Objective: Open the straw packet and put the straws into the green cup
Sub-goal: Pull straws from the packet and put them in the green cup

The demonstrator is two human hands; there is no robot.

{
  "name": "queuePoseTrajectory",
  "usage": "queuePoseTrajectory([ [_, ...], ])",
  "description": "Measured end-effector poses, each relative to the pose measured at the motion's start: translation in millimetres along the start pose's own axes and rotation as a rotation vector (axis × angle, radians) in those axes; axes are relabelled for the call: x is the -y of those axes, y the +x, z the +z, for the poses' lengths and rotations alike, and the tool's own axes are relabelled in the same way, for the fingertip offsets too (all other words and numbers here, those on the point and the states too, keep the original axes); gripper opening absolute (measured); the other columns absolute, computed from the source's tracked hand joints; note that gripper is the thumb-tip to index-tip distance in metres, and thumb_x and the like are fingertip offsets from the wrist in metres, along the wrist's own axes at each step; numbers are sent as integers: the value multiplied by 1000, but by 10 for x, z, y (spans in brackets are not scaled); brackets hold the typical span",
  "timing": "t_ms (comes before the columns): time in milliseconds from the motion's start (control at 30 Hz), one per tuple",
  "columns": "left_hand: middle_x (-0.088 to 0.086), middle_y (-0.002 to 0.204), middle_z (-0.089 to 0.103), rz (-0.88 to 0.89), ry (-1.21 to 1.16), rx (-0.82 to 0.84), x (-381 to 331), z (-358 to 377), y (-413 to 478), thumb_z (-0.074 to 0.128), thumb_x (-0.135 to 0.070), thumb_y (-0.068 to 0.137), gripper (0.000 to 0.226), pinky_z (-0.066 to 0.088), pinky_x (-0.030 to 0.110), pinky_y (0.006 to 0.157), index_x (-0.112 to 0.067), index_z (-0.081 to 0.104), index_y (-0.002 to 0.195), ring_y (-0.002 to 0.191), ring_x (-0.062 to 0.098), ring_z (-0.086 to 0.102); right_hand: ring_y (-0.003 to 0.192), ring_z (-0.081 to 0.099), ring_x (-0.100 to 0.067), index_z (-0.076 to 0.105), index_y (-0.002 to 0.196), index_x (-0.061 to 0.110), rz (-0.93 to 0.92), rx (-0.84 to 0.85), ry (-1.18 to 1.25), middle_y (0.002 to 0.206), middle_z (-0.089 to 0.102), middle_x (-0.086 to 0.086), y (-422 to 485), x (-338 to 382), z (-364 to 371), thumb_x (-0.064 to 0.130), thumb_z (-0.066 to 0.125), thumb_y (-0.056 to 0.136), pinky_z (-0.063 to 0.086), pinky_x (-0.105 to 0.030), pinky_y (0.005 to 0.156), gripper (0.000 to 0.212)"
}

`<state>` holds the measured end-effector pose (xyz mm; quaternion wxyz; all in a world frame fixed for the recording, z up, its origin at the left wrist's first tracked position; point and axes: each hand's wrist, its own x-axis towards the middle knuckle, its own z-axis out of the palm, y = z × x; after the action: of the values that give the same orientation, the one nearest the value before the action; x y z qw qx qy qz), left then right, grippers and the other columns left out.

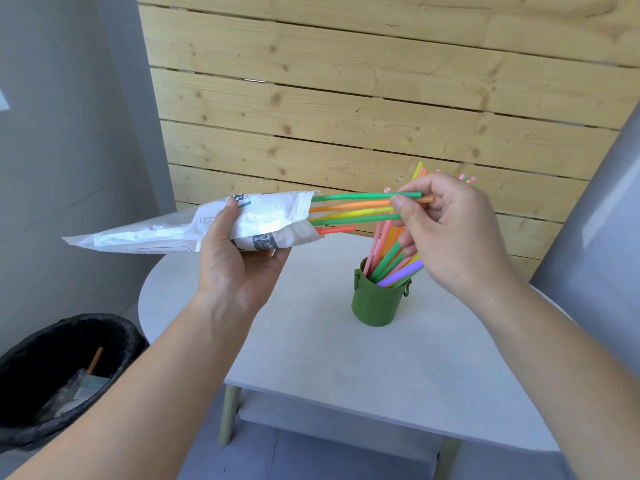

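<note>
My left hand (pixel 235 261) grips the white straw packet (pixel 194 226), held level above the table's left side with its open mouth facing right. Several coloured straws (pixel 353 211) stick out of that mouth: green, orange, yellow and red. My right hand (pixel 446 233) pinches the ends of some of these straws between thumb and fingers, just above the green cup (pixel 375 303). The cup stands upright on the table and holds several straws (pixel 391 254) leaning to the right, their tips showing behind my right hand.
The cup stands on a white round-cornered table (pixel 329 358) with pale wooden legs. A black bin (pixel 65 375) with rubbish sits on the floor at the lower left. A wooden plank wall (pixel 346 116) rises behind the table, and a grey surface (pixel 595 220) stands at the right.
</note>
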<state>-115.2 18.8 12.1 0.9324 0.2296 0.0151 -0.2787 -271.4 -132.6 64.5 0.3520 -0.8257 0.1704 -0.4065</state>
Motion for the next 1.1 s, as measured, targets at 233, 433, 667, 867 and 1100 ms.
queuePoseTrajectory([
  [233, 15, 123, 76, 40, -30, -55, -114, -32, 42, 70, -23, 98, 33, 60, 51, 95, -7, 67, 127, 109, 33, 76, 43, 60, -9, 65, 83, 28, -47, 35, -32, 61, 67, -4, 251, 121, -548, 12, 63, 97, 53, -21, 48, 21],
  [433, 17, 127, 74, 56, -39, -72, -167, -68, 84, 71, -24, 97, 41, 60, 50, 94, -5, 63, 133, 111, 35, 76, 47, 64, -11, 69, 80, 33, -54, 35, -52, 63, 73, 1, 346, 21, -1018, 14, 65, 96, 56, -21, 48, 26],
  [667, 17, 125, 75, 64, -40, -77, -152, -88, 103, 70, -22, 98, 39, 61, 49, 92, -6, 64, 132, 107, 36, 77, 50, 65, -6, 72, 80, 50, -40, 32, -55, 65, 73, 14, 311, -11, -1379, 21, 63, 97, 53, -15, 45, 35],
  [867, 17, 122, 76, 63, -29, -76, -138, -94, 115, 70, -23, 98, 39, 61, 49, 92, -6, 63, 132, 104, 35, 78, 49, 63, -1, 61, 92, 42, 29, -107, -32, 76, 61, -4, 389, -107, -1529, 45, 60, 85, 49, -11, 44, 8],
  [1100, 17, 122, 76, 73, -29, -76, -147, -101, 109, 71, -22, 97, 38, 61, 49, 93, -6, 64, 131, 104, 35, 78, 43, 58, 2, 54, 91, 41, 113, -211, -144, 79, 56, -2, 484, -217, -1801, 56, 54, 75, 45, -11, 38, 22],
])
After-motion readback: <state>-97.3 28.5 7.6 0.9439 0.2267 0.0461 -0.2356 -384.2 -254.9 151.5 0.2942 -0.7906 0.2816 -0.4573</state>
